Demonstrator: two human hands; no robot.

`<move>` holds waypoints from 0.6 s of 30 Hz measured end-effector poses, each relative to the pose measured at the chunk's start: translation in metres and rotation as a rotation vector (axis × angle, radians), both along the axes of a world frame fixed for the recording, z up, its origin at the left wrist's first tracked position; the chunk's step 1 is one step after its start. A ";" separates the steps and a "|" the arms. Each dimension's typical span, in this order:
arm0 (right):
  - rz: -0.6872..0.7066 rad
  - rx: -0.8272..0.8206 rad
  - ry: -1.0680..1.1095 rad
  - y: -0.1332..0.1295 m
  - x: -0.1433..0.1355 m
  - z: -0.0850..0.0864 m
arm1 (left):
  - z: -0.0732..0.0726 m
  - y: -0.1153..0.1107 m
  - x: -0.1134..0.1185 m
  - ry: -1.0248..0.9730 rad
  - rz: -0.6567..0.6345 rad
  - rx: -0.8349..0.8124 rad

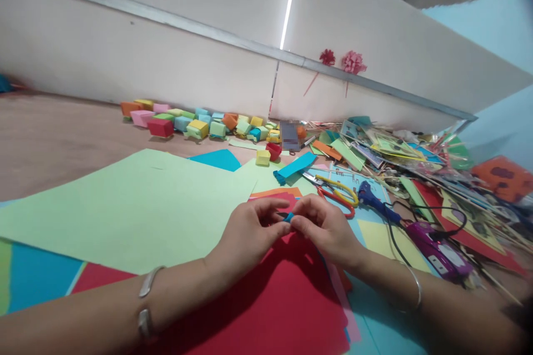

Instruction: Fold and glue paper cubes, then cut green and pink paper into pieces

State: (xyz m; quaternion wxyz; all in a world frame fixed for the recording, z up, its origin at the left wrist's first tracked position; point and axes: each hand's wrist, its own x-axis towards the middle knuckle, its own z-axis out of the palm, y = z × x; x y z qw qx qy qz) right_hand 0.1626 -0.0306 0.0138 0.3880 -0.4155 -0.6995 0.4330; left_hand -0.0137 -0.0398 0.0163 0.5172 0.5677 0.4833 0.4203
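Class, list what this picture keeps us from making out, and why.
All in the head view:
Blue piece: full shape hidden by the fingers of the left hand and right hand.
Dark marks near the scissors: too blurred to read.
Blue thing at far left: cut off by the picture's edge.
Grey block: upper part pixelated.

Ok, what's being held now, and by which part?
A small blue piece, pinched at its right end by the right hand; whether the left hand also grips it is unclear.
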 end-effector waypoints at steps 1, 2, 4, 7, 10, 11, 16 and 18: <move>-0.001 -0.003 -0.021 -0.001 -0.001 0.001 | -0.001 0.000 0.000 0.007 0.019 -0.002; 0.000 0.002 -0.054 -0.002 -0.001 0.001 | -0.002 0.000 0.000 0.017 0.032 0.001; -0.003 0.031 -0.142 -0.003 -0.001 0.004 | -0.004 -0.001 0.000 0.050 0.034 0.023; -0.028 0.103 -0.232 -0.005 0.000 0.007 | -0.005 -0.002 0.002 0.076 0.002 0.042; -0.052 0.155 -0.230 -0.005 0.000 0.009 | -0.003 -0.004 0.003 0.056 -0.024 0.021; -0.056 0.168 -0.230 -0.005 0.000 0.009 | -0.002 -0.005 0.003 0.045 -0.034 0.003; -0.064 0.191 -0.235 -0.005 -0.002 0.007 | 0.001 -0.007 0.005 0.018 -0.079 -0.108; -0.065 0.181 -0.224 -0.005 -0.002 0.007 | 0.001 -0.005 0.005 0.029 -0.084 -0.121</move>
